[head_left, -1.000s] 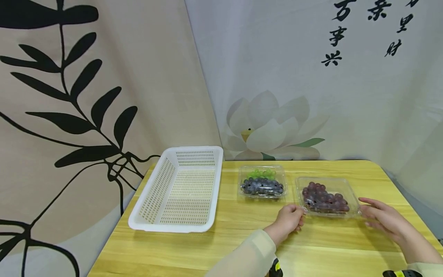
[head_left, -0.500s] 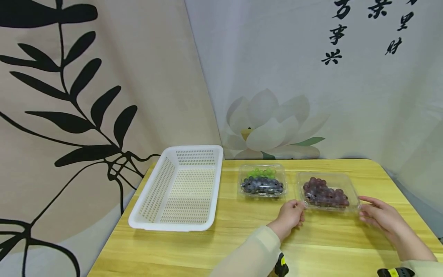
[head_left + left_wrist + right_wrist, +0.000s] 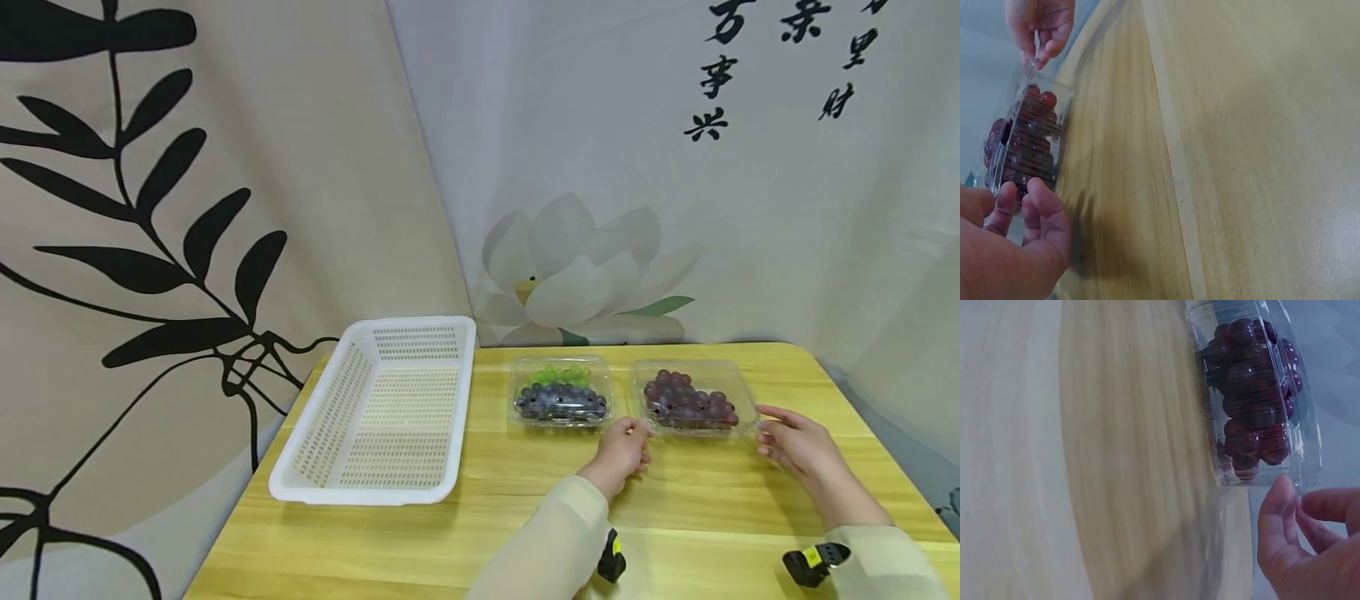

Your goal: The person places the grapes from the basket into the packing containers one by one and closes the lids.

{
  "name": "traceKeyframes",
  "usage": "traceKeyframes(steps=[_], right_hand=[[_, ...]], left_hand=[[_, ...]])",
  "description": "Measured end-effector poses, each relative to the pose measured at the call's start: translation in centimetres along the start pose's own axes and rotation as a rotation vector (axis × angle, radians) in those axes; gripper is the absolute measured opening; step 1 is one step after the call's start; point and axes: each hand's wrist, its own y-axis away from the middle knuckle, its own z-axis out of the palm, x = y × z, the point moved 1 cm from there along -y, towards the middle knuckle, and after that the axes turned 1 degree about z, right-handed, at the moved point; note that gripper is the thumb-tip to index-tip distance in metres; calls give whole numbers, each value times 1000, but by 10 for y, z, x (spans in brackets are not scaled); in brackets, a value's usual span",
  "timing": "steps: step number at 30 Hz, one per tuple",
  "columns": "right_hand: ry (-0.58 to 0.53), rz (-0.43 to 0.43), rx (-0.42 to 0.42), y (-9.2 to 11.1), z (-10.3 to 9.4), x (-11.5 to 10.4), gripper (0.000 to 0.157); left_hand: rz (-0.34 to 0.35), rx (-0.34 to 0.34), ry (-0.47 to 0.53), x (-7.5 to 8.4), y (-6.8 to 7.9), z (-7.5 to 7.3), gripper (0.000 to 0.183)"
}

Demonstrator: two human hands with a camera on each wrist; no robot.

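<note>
On the table (image 3: 675, 517), both hands — left hand (image 3: 621, 454), right hand (image 3: 797, 442) — pinch the grape box (image 3: 692, 402) corners with curled fingers.

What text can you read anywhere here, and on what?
"万事兴", brushed in black down the backdrop, top cut off.
Two more columns of black characters to its right, cropped: not surely readable.
Grape boxes, basket, table: no text or labels visible.
</note>
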Motion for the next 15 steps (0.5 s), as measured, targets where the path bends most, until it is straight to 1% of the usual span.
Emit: traceKeyframes(steps=[2,6,8,12,15], right_hand=[[10,8,16,0,2,-1,47],[2,18,32,-2,2,-1,41],[4,19,30,-2,2,0,42],[34,25,27,-4,1,0,47],[60,31,33,-4,0,2,49]], left_hand=[[-2,-1,2,0,-1,-1,23],[0,-1,-5,0,-2,-1,23],[3,3,-4,0,-2,-1,24],[4,12,-16,-1,0,-1,23],[0,13,-31,-1,4,0,17]])
